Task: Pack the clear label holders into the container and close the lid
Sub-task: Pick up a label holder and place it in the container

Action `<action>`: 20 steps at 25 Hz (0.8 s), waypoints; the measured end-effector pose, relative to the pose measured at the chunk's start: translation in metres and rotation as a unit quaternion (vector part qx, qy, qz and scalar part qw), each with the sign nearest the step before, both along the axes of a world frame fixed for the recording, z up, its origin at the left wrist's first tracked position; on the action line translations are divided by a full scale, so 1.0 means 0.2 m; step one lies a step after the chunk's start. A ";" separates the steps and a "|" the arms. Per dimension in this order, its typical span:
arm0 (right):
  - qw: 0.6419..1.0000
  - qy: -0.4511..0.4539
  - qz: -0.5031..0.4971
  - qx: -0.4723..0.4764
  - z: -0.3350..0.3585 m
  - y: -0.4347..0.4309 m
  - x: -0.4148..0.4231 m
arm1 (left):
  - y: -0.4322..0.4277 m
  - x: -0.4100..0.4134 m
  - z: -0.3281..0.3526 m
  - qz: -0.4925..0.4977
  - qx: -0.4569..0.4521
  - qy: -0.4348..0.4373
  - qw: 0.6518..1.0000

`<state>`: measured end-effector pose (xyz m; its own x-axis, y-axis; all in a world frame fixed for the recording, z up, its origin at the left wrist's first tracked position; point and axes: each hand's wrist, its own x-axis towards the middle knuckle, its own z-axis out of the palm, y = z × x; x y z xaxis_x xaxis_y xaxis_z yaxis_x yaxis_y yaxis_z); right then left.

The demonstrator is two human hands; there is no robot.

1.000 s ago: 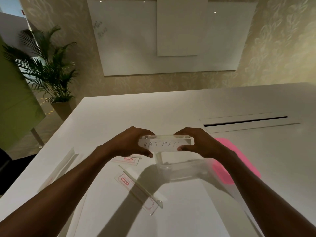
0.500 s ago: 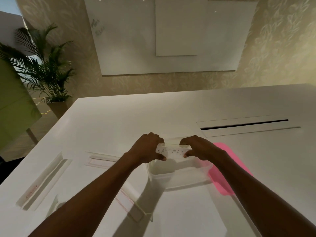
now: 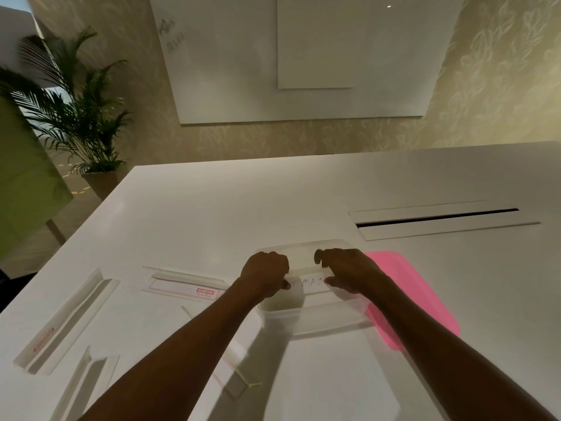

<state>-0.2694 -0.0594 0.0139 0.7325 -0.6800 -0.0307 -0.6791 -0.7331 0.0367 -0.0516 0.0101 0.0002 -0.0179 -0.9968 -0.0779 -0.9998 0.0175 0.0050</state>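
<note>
Label holders of clear plastic lie around the clear container (image 3: 315,322), the landmark on the white table (image 3: 243,214). Nearest the camera, left of it, one holder (image 3: 83,387) is cut by the frame edge, and another (image 3: 236,381) lies partly under the left forearm. Farther left sits a long holder (image 3: 65,322) with a red label. Inside the container's open top, the left hand (image 3: 264,273) and right hand (image 3: 346,273) pinch the ends of a holder carrying a handwritten card (image 3: 308,281), fingers curled shut on it. Just left of the container lies a red-bordered holder (image 3: 185,285). Touching its right side is the pink lid (image 3: 409,299). Beyond it is a cable slot (image 3: 437,218).
</note>
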 end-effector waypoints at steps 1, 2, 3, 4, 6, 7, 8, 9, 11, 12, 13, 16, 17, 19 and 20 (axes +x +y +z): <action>1.000 -0.008 -0.003 -0.001 0.00 0.01 0.00 | 0.01 0.00 -0.01 -0.016 -0.007 -0.030 0.999; 1.000 -0.011 -0.004 -0.005 0.01 0.02 0.01 | 0.01 0.00 -0.03 -0.035 -0.020 -0.059 0.997; 1.000 -0.011 -0.004 -0.010 0.01 0.02 0.01 | 0.01 0.00 -0.04 -0.056 -0.035 -0.088 0.994; 1.000 -0.008 -0.003 -0.018 0.01 0.03 0.01 | 0.01 0.01 -0.05 -0.075 -0.050 -0.113 0.989; 0.999 -0.003 0.000 -0.035 0.02 0.04 0.02 | 0.01 0.00 -0.06 -0.096 -0.072 -0.130 0.984; 0.999 -0.002 0.000 -0.034 0.03 0.04 0.02 | 0.02 0.00 -0.06 -0.091 -0.078 -0.107 0.987; 1.000 0.003 -0.004 -0.028 0.03 0.04 0.02 | 0.02 0.00 -0.05 -0.077 -0.078 -0.065 0.992; 1.000 0.007 -0.009 -0.018 0.04 0.05 0.02 | 0.03 -0.01 -0.04 -0.059 -0.070 -0.026 0.995; 1.000 0.006 -0.018 -0.009 0.04 0.06 0.03 | 0.03 -0.02 -0.02 -0.037 -0.051 0.008 0.998; 1.000 0.005 -0.020 -0.006 0.03 0.06 0.02 | 0.03 -0.02 -0.02 -0.037 -0.042 0.005 0.998; 1.000 0.002 -0.019 -0.004 0.03 0.06 0.02 | 0.03 -0.03 -0.01 -0.040 -0.030 -0.002 0.999; 0.999 0.026 -0.018 0.011 0.04 0.05 0.04 | 0.02 -0.03 0.04 -0.049 0.021 0.000 0.999; 0.999 0.036 -0.019 0.022 0.05 0.04 0.04 | 0.01 -0.03 0.06 -0.048 0.040 0.004 0.998; 0.997 0.049 -0.027 0.048 0.07 0.05 0.05 | 0.01 -0.04 0.12 -0.050 0.066 0.007 0.997; 0.996 0.055 -0.031 0.055 0.09 0.06 0.06 | 0.02 -0.04 0.15 -0.053 0.064 0.008 0.997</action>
<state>-0.2577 -0.0477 0.0312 0.6772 -0.7120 -0.1856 -0.7196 -0.6935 0.0348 -0.0593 0.0133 0.0297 -0.1251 -0.9711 -0.2030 -0.9921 0.1214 0.0308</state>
